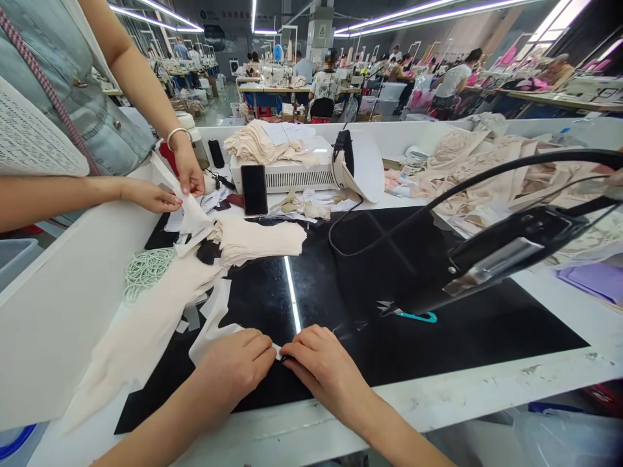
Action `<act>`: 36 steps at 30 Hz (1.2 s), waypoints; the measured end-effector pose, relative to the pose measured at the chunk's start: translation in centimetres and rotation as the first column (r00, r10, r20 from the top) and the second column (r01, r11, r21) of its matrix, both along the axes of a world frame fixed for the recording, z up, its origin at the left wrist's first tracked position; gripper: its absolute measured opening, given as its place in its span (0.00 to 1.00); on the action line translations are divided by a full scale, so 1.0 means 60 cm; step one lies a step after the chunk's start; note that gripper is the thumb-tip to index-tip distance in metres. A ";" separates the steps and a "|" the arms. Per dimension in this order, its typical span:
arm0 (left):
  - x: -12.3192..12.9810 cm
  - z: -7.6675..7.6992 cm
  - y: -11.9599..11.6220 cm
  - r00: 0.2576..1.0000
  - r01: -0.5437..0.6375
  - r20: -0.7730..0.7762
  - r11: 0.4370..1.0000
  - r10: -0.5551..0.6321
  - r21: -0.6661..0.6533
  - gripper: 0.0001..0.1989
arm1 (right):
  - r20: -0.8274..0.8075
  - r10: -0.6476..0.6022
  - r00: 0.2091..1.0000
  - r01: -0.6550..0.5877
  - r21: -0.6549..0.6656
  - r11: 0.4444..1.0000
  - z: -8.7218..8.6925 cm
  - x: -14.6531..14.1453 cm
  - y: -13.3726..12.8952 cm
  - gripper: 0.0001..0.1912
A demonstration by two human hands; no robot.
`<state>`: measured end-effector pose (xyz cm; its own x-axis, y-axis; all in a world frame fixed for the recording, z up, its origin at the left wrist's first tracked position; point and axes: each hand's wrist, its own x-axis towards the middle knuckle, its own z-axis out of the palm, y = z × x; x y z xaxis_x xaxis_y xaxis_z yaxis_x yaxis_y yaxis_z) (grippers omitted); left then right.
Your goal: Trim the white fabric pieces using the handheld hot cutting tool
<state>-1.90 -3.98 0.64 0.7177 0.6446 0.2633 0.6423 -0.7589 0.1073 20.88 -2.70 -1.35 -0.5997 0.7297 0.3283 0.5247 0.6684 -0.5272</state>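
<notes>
My left hand (238,366) and my right hand (326,366) meet near the front edge of the black mat (311,292). Both have their fingers closed on a strip of white fabric (214,331), whose loose end curves up to the left. A small dark bit shows between the fingertips, too small to name. Left of the strip lies a long cream fabric piece (141,331). Beyond it rests a stack of cream fabric pieces (263,240). Teal thread snips (416,316) lie on the mat, right of my right hand.
At the left a co-worker's hands (170,185) hold white fabric. A black machine arm with a cable (491,266) juts in from the right. Behind the mat stand a phone (254,189) and a white vented box (292,175). Green cord (146,269) lies coiled at left.
</notes>
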 end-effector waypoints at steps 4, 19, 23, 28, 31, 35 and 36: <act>0.001 -0.001 0.004 0.996 -0.059 0.059 0.996 0.063 -0.064 0.12 | -0.005 -0.005 1.000 0.005 0.007 1.000 -0.002 0.001 -0.001 0.05; -0.004 0.012 0.014 0.983 -0.114 0.117 0.972 0.141 -0.207 0.11 | -0.054 -0.038 0.998 0.036 -0.030 0.999 -0.002 -0.007 -0.014 0.05; -0.010 0.029 0.011 0.986 -0.101 0.109 0.975 0.124 -0.200 0.13 | -0.056 -0.040 0.998 0.040 -0.006 0.999 -0.004 -0.009 -0.018 0.05; -0.010 0.026 0.002 0.996 -0.052 0.062 0.988 0.062 -0.144 0.14 | -0.063 -0.033 0.997 0.033 0.000 0.999 -0.002 -0.009 -0.013 0.05; -0.007 0.016 -0.002 0.999 -0.031 0.011 0.995 0.033 -0.094 0.13 | -0.059 -0.037 0.998 0.037 -0.001 0.999 -0.003 -0.009 -0.012 0.05; -0.003 0.006 -0.002 0.999 -0.043 -0.017 0.996 0.041 -0.079 0.15 | -0.050 -0.043 0.998 0.043 -0.005 0.999 -0.004 -0.010 -0.014 0.05; -0.002 0.004 -0.002 0.999 -0.052 -0.011 0.995 0.052 -0.087 0.15 | -0.053 -0.043 0.998 0.042 -0.004 0.999 -0.005 -0.010 -0.014 0.05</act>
<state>-2.00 -4.08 0.91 0.6847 0.7013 0.1986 0.6818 -0.7125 0.1655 20.29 -3.56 -1.63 -0.5499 0.7551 0.3571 0.5237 0.6447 -0.5569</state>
